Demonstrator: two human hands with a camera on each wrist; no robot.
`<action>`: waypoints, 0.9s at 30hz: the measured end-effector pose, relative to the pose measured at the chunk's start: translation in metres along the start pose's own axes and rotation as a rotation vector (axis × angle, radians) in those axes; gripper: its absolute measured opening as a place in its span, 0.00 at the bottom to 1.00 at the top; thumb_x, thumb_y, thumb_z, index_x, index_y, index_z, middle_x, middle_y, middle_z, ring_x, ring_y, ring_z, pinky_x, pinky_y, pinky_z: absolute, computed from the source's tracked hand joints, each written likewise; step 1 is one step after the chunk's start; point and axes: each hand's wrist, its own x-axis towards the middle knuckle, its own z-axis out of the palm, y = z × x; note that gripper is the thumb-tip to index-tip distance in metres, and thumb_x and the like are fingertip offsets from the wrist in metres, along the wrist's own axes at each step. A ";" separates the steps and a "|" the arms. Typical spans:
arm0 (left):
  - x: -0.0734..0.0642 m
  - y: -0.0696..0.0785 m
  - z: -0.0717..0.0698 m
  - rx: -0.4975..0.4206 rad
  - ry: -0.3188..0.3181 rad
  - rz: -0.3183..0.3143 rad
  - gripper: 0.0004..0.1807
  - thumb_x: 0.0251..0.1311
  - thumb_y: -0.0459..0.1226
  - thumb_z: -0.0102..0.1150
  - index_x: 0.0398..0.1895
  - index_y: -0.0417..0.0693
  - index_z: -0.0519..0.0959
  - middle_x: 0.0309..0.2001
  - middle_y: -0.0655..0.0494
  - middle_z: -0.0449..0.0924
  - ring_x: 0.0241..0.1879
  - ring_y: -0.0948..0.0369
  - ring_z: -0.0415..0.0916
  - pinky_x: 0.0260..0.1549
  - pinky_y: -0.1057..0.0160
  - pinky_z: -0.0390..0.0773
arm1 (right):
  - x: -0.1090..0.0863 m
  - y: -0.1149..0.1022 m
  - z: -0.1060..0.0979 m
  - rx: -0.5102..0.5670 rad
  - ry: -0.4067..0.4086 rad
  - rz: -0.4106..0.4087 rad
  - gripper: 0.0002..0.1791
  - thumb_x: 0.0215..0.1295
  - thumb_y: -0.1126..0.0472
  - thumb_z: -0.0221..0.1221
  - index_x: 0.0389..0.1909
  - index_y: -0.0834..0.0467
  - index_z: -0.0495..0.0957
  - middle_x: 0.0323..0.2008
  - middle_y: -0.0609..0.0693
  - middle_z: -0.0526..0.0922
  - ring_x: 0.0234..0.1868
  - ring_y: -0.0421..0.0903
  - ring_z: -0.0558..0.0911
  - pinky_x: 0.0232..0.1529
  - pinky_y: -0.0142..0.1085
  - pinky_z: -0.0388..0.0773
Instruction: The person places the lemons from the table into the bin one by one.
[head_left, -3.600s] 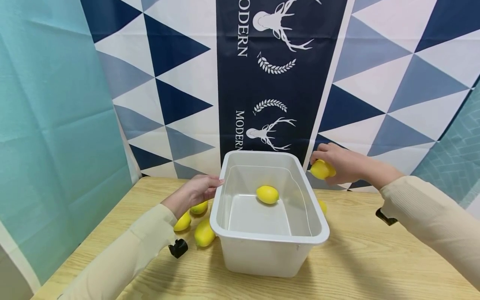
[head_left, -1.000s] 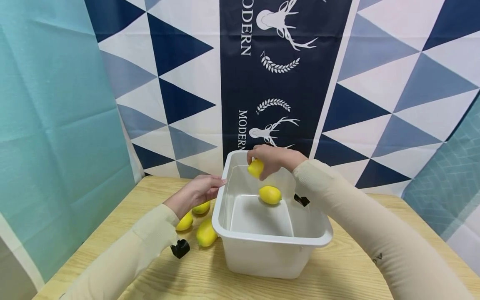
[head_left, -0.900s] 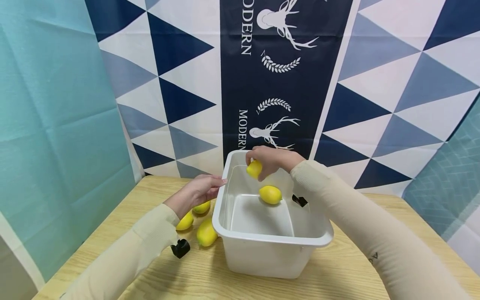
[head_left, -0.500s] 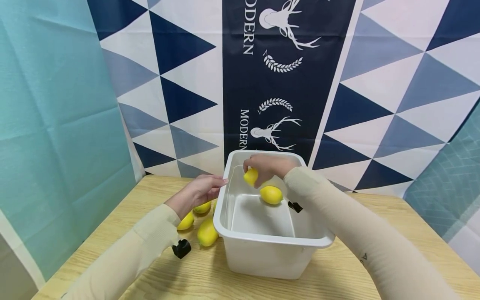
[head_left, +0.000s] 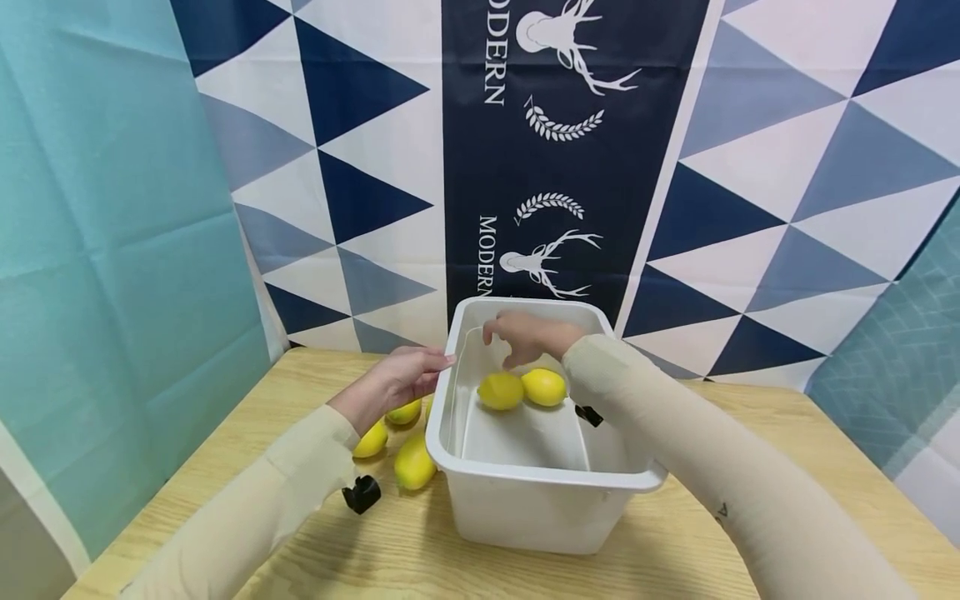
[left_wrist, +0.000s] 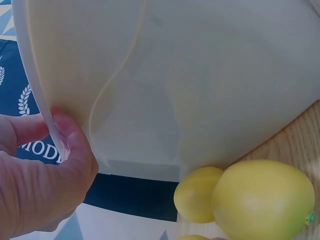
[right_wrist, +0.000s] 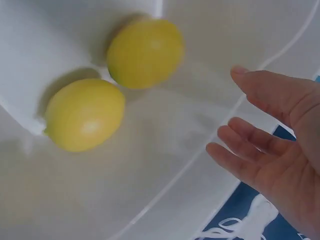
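My left hand grips the left rim of a white plastic bin, its thumb over the edge and fingers beneath, as the left wrist view also shows. Inside the bin, my right hand hovers above the floor with fingers spread and nothing in them. Two lemons lie side by side below it: a left lemon and a right lemon. In the right wrist view, a gap separates the right hand from both lemons.
Several more lemons, such as the front lemon, sit on the wooden table against the bin's left side. A patterned curtain hangs right behind the bin, and a teal curtain borders the left.
My right hand carried a lemon from right of the bin to over its inside, lowered it and let it go beside the other lemon. The left hand kept its grip on the rim.
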 end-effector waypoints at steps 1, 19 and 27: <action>0.000 0.000 0.000 0.002 -0.002 -0.002 0.23 0.67 0.37 0.53 0.63 0.37 0.69 0.48 0.51 0.78 0.35 0.66 0.80 0.36 0.74 0.83 | -0.001 0.000 -0.003 -0.006 -0.001 -0.002 0.26 0.54 0.64 0.68 0.55 0.59 0.74 0.52 0.60 0.78 0.51 0.54 0.78 0.56 0.42 0.78; -0.002 0.000 0.000 0.017 0.008 -0.013 0.25 0.68 0.37 0.53 0.65 0.37 0.66 0.65 0.41 0.69 0.38 0.65 0.78 0.40 0.73 0.83 | -0.060 0.018 -0.057 0.002 0.009 0.100 0.25 0.57 0.60 0.67 0.55 0.57 0.73 0.57 0.58 0.77 0.59 0.56 0.75 0.60 0.48 0.76; 0.000 0.000 0.000 0.041 -0.003 0.003 0.25 0.68 0.38 0.53 0.65 0.36 0.67 0.64 0.42 0.70 0.37 0.66 0.79 0.43 0.73 0.82 | -0.101 0.046 -0.053 0.041 0.225 0.030 0.21 0.58 0.62 0.66 0.52 0.59 0.76 0.52 0.57 0.79 0.56 0.57 0.77 0.59 0.50 0.77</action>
